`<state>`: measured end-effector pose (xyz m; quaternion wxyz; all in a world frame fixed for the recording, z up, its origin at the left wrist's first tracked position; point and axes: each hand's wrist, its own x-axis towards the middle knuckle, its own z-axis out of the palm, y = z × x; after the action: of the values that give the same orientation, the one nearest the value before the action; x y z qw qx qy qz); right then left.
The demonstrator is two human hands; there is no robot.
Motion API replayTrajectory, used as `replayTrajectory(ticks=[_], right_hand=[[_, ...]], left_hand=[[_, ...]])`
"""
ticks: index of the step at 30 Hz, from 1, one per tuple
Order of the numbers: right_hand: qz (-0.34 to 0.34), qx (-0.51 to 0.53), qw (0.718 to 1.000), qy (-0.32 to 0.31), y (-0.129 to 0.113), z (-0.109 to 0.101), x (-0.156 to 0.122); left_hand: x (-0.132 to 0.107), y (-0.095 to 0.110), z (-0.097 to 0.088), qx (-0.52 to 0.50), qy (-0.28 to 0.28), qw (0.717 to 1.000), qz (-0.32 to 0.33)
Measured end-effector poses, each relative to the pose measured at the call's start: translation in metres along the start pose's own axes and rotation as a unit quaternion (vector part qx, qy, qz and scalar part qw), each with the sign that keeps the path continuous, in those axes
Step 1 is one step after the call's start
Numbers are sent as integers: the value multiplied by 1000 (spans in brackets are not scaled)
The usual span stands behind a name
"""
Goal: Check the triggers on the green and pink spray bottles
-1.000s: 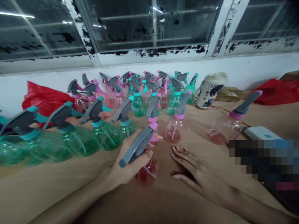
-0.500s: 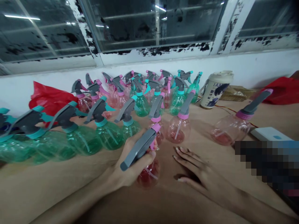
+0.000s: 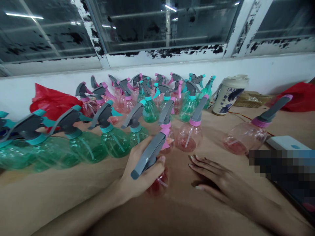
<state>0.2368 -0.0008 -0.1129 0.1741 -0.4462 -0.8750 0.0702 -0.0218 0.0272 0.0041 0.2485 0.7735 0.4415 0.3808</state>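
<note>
My left hand (image 3: 140, 172) is wrapped round the neck of a pink spray bottle (image 3: 157, 186) with a grey trigger head (image 3: 149, 154), standing on the brown table (image 3: 73, 190). My right hand (image 3: 216, 182) lies flat on the table just right of that bottle, fingers stretched out, holding nothing. Directly behind the held bottle stand two more pink spray bottles (image 3: 190, 136). A row of green spray bottles (image 3: 113, 139) runs off to the left.
Several more pink and green spray bottles (image 3: 150, 98) crowd the back by the white wall. A lone pink bottle (image 3: 248, 137) stands at right, near a white box (image 3: 285, 142). A printed cup (image 3: 228, 95) and red plastic bags (image 3: 51, 101) sit at the back.
The view has shifted slightly. My left hand still grips the pink bottle, which has moved a little away from me. My right hand stays flat on the table.
</note>
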Motion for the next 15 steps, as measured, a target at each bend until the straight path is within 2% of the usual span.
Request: replayTrajectory(ticks=[4, 10, 15], right_hand=[[6, -33, 999, 23, -1, 1, 0], [25, -40, 997, 65, -3, 2, -1], [37, -55, 996, 64, 3, 3, -3]], left_hand=[[-2, -4, 2, 17, 8, 1000, 7], [-2, -5, 3, -1, -3, 1000, -23], [0, -2, 2, -22, 0, 999, -37]])
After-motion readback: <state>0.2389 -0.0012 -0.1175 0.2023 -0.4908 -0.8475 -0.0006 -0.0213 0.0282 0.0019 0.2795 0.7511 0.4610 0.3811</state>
